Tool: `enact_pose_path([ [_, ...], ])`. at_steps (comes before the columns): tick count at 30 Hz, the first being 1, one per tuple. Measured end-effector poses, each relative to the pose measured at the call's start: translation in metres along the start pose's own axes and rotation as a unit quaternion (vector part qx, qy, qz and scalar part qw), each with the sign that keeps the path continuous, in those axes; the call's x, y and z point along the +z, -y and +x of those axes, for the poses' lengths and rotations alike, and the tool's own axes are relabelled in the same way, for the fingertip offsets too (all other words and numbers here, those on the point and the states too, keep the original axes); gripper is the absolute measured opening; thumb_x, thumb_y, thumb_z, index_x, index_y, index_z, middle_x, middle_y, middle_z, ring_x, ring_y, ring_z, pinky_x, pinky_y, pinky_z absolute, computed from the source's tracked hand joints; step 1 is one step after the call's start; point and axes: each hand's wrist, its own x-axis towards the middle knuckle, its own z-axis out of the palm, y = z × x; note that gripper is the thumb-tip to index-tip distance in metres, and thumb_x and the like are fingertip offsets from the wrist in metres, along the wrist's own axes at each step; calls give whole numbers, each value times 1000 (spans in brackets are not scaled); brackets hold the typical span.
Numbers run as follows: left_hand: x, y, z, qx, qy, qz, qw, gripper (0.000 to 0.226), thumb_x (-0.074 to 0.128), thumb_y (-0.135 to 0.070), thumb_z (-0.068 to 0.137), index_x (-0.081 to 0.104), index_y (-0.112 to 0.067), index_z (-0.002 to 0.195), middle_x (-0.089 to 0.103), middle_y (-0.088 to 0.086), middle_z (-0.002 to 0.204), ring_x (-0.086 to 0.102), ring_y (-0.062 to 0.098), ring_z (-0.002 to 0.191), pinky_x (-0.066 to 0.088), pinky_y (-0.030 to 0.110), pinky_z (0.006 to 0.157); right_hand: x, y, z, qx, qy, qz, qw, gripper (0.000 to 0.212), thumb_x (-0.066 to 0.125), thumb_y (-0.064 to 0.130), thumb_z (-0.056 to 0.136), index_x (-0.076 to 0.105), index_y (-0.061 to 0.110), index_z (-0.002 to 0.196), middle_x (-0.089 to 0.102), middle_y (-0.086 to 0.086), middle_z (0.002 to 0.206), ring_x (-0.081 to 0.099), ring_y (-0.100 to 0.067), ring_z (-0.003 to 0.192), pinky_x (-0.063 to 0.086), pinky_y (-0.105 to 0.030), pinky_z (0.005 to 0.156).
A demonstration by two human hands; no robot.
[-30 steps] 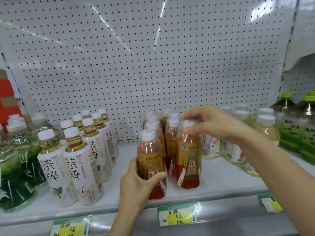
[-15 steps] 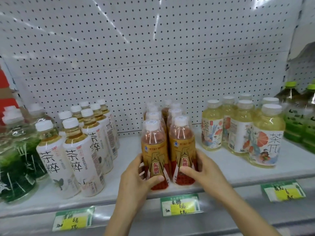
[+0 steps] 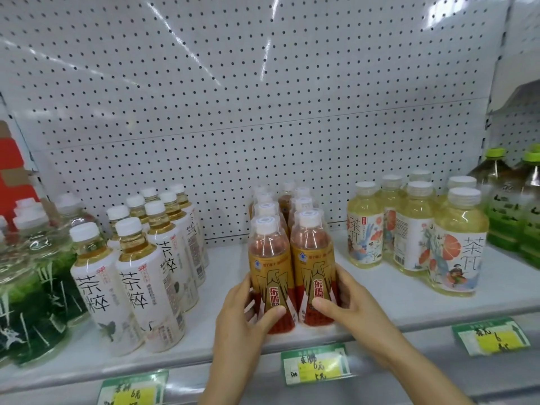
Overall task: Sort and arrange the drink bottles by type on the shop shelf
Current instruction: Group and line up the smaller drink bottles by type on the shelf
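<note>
**Two front orange bottles held at the shelf edge**

The left hand [image 3: 242, 323] wraps its fingers round the left orange bottle [image 3: 270, 276]; the right hand [image 3: 350, 305] grips the right orange bottle [image 3: 314, 267]. Both bottles stand upright, touching, on the shelf [image 3: 409, 293], white-capped, gold-and-red labels reading 东鹏. Left of the fingers, white-label bottles [image 3: 140, 287] read 茶粹.

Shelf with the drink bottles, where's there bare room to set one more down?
Bare shelf lies between the orange-label bottles and the yellow tea bottles, and a narrower strip between the white-label bottles and the orange group. The left end is crowded, green bottles packed against white ones. Both hands, left and right, grip the orange front pair.
</note>
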Motion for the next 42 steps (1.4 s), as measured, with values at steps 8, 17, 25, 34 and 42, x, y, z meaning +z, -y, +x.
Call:
enact_pose_path([
  [8, -20, -4, 44, -86, 222, -82, 968, 135, 98, -33, 56, 10, -36, 158, 39, -7, 158, 42, 15, 142, 37, 43, 116, -14, 13, 36, 5, 93, 11, 996, 115, 90, 16, 64, 18, 31, 153, 54, 17, 137, 61, -1, 115, 53, -19, 84],
  [17, -4, 9, 47, -11, 240, -171, 956, 121, 94, -11, 66, 16, -43, 152, 59, -7, 142, 59, 20, 129, 48, 42, 106, -9, 6, 42, -21, 98, 33, 994, 104, 86, 7, 70, 23, 36, 148, 61, 2, 134, 60, -17, 122, 51, -34, 99],
  [25, -4, 7, 32, -21, 130, -75, 988, 134, 93, -62, 38, 20, -53, 151, 61, -15, 137, 62, 8, 121, 46, 40, 106, -15, 10, 12, -46, 11, -85, 995, 80, 82, 39, 76, 35, 51, 139, 57, 29, 131, 49, 10, 125, 42, -21, 106],
  [34, 32, -75, -17, 244, -217, 52, 944, 73, 63, -55, 82, 60, 7, 120, 60, 24, 119, 55, 41, 113, 44, 37, 105, -126, -4, -42, -200, -459, -284, 818, 42, 72, 31, 86, 60, 22, 125, 56, 6, 120, 58, -21, 106, 52, -38, 90],
  [42, 185, -148, 73, 179, 12, 33, 983, 37, 48, -23, 104, 52, -14, 139, 55, -7, 126, 55, 11, 116, 45, 29, 100, -194, -7, -21, -39, -310, -141, 939, 86, 86, 39, 67, 36, 37, 137, 51, 9, 130, 55, -8, 114, 49, -22, 87],
])
